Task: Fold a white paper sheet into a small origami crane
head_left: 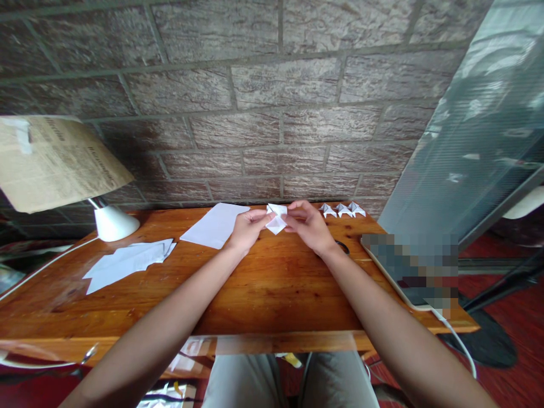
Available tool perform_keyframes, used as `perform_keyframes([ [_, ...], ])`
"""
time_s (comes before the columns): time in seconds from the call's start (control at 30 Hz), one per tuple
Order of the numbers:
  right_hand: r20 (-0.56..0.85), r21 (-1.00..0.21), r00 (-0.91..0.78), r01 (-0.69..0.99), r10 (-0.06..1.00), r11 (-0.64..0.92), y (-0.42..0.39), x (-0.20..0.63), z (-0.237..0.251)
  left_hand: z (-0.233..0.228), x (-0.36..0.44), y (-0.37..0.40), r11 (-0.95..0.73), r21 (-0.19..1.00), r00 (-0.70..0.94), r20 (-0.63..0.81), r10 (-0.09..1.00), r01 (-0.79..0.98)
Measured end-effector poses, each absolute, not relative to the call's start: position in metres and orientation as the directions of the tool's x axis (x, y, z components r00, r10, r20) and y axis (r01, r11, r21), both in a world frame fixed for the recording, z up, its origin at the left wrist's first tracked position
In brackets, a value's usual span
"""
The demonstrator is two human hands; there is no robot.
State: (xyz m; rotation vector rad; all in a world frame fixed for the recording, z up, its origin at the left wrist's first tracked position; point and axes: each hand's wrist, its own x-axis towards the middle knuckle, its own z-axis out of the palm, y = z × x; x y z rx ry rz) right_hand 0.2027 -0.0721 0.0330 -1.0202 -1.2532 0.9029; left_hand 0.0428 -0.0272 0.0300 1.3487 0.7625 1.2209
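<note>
From my end I see my left hand (247, 230) pinching the folded paper (277, 224) between thumb and fingers, with my right hand (310, 226) gripping its opposite edge. The paper sits between both hands, above the counter (272, 294). Just beyond the left hand lies a white sheet (212, 226); farther left are cut paper pieces (127, 262) and a lamp (114, 222). Right of the right hand stand three folded shapes (343, 210); its wrist partly hides a black object (342, 246).
</note>
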Motion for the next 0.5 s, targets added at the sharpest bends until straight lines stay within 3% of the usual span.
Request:
perform_keyframes([
  [0.27, 0.413, -0.837, 0.036, 0.408, 0.910, 0.364, -0.0697, 0.2086, 0.0276, 0.0280, 0.0428, -0.0287, -0.213, 0.962, 0.264, 0.252, 0.931, -0.168],
  [0.5, 0.389, -0.756, 0.008, 0.573, 0.921, 0.315, -0.0757, 0.2045, 0.0312, 0.0251, 0.0465, -0.0316, -0.248, 0.958, 0.214, 0.275, 0.937, -0.147],
])
